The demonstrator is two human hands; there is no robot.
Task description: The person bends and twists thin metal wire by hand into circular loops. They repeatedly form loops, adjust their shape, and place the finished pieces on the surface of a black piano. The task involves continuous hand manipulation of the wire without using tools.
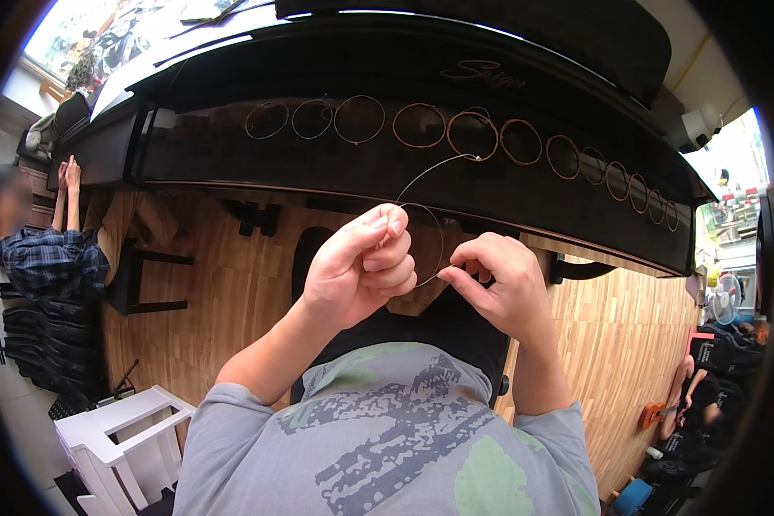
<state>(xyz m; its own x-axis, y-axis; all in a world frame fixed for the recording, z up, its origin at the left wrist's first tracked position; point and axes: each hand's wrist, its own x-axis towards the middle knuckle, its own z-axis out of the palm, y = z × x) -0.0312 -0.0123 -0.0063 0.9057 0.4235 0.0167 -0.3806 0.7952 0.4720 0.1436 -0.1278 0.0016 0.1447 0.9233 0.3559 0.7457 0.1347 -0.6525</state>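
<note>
In front of my body, both hands work on one thin metal instrument string [443, 239], bent into a loop. My left hand [359, 262] is closed, thumb and forefinger pinching the string at the top of the loop. From that pinch a free length arcs up and right, ending in a small bright tip over the piano's edge. My right hand [503, 279] pinches the lower right of the loop between thumb and fingers. Beyond my hands, several coiled strings lie in a row on the black piano [258, 163]: silvery coils [359, 140] at the left, copper-coloured coils [419, 147] further right.
At the far left a person in a plaid shirt [56, 254] sits with hands at the piano's end. A white stool-like frame [112, 417] stands at lower left. On the right are a small fan [725, 297], another person [705, 396] and an orange ukulele-like instrument [651, 416].
</note>
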